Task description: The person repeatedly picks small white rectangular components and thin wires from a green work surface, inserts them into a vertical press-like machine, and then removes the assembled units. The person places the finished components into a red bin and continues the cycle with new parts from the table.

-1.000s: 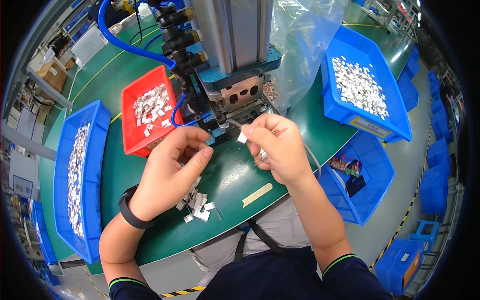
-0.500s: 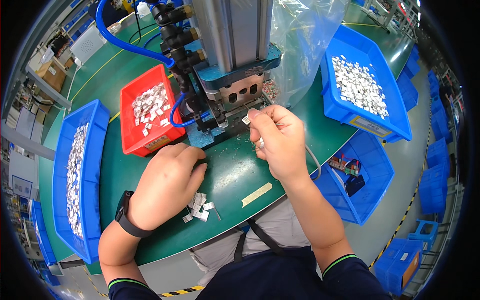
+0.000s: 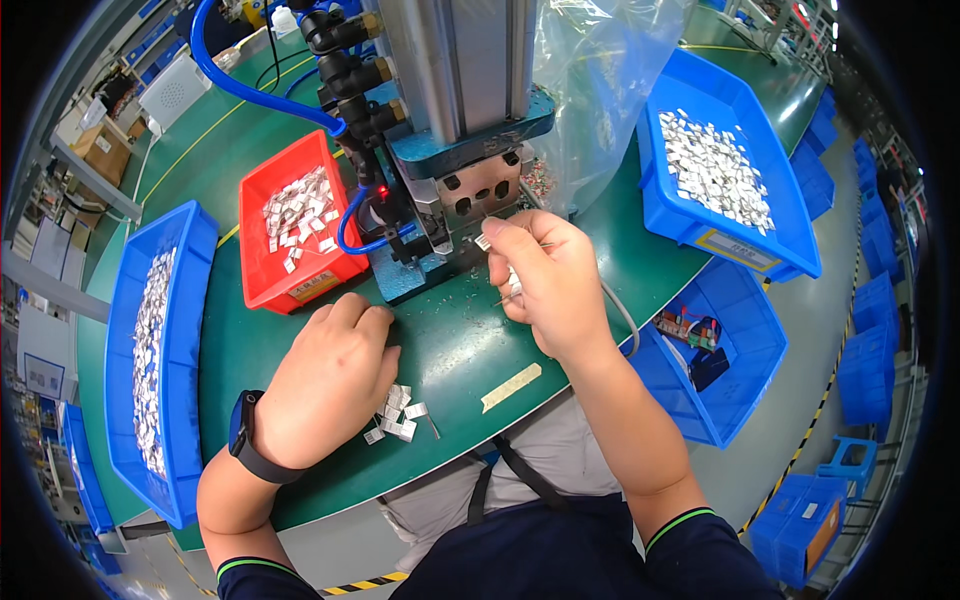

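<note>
Small white rectangular components with thin wire leads are being handled at a pneumatic press. My right hand [image 3: 550, 275] pinches one white component [image 3: 483, 242] between thumb and finger, its lead end pointing at the press's metal die block [image 3: 482, 187]. More white pieces [image 3: 514, 281] show under its curled fingers. On the table to the left, my left hand [image 3: 335, 375] rests with fingers bent inward and thumb against them; what they may hold is hidden. Beside its thumb lies a small pile of white components [image 3: 400, 412].
A red bin [image 3: 300, 285] and a long blue bin [image 3: 190, 370] of components stand left. Another filled blue bin [image 3: 730, 245] is at right, above a lower blue bin [image 3: 740, 390] with electrical parts. A clear plastic bag [image 3: 600, 110] hangs beside the press; tape [image 3: 511, 387] marks the green table.
A red light on the press is now lit, and the die block shows more holes and sits lower. My right hand stays at the die; my left fingers have drawn slightly leftward.
</note>
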`<state>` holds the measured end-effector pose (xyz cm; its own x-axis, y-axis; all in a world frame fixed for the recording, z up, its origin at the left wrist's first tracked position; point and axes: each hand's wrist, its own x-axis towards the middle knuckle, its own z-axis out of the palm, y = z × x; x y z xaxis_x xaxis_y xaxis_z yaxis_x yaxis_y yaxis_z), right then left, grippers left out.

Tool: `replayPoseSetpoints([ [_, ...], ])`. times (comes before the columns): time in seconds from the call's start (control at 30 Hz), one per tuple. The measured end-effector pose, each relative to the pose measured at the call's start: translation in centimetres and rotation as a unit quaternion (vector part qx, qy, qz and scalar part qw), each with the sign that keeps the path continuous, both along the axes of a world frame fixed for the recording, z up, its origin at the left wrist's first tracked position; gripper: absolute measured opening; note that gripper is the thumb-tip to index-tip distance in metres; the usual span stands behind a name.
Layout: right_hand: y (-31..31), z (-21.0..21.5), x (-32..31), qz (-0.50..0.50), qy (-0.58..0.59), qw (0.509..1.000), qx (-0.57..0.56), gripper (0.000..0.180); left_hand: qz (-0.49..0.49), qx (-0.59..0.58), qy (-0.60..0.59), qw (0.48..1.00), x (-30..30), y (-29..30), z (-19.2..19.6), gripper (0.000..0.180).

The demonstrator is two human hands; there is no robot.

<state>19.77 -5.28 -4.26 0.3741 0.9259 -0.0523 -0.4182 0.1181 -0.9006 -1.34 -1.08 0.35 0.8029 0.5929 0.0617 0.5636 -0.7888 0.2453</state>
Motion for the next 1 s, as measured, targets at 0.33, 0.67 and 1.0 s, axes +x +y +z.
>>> replayPoseSetpoints([
  [0.33,-0.6,0.0,0.4,0.057,0.033,0.998,-0.009,0.014,-0.011,-0.069,-0.036,0.997,-0.2,0.8,0.1,0.023],
  [0.67,-0.7,0.6,1.0,0.13,0.101,0.985,-0.051,0.013,0.058,-0.206,-0.119,0.97,0.6,1.2,1.2,0.017],
  [1.0,-0.7,0.7,1.4,0.294,0.104,0.944,-0.106,0.02,0.016,-0.436,-0.44,0.785,1.1,1.3,-0.1,0.02],
])
